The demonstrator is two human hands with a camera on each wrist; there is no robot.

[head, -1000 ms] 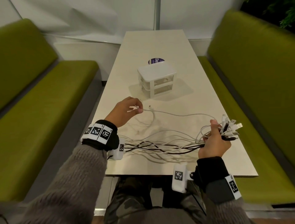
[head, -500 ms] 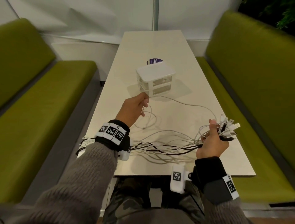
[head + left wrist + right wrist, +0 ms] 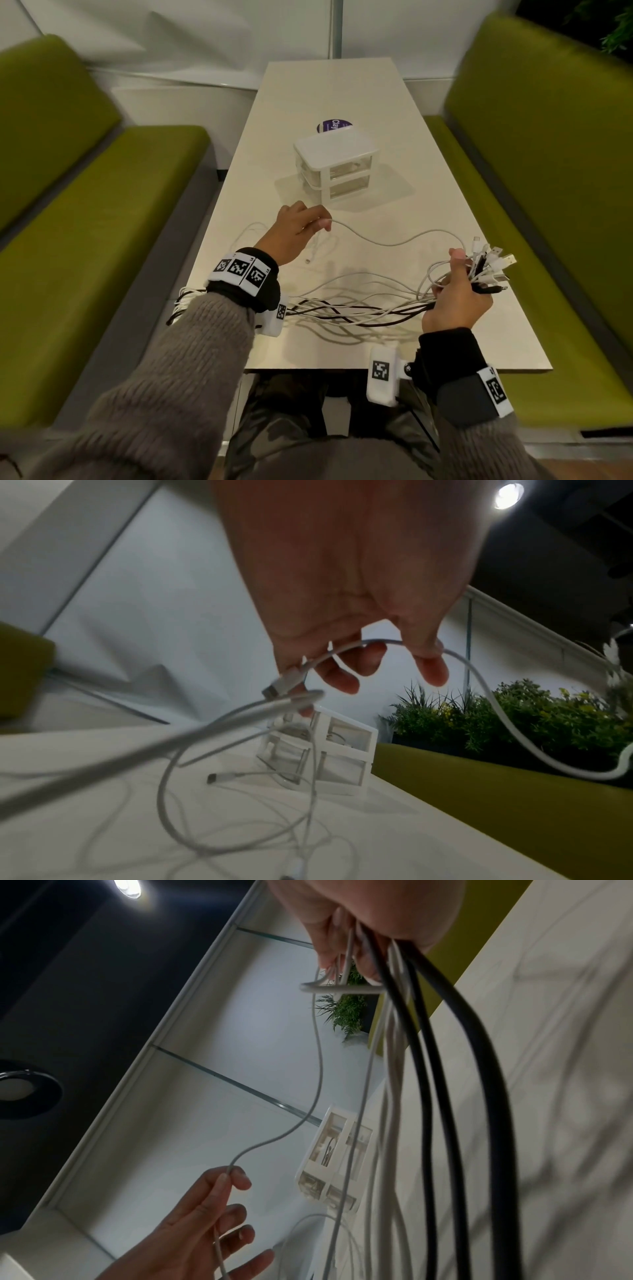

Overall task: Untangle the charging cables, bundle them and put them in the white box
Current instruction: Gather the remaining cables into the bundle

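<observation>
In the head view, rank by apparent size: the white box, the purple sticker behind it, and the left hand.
1. white box, clearly largest.
2. left hand, though it sits nearer the camera, which flatters it.
3. purple sticker, smallest, and partly hidden behind the box.

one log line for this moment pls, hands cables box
left hand: pinches one white cable | right hand: grips cable bundle by plug ends | white box: on table, beyond hands | stage: untangling

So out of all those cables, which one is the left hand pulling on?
The thin white cable arcing above the table from the left hand to the right hand. The other white and black cables lie together along the table's near edge.
</observation>
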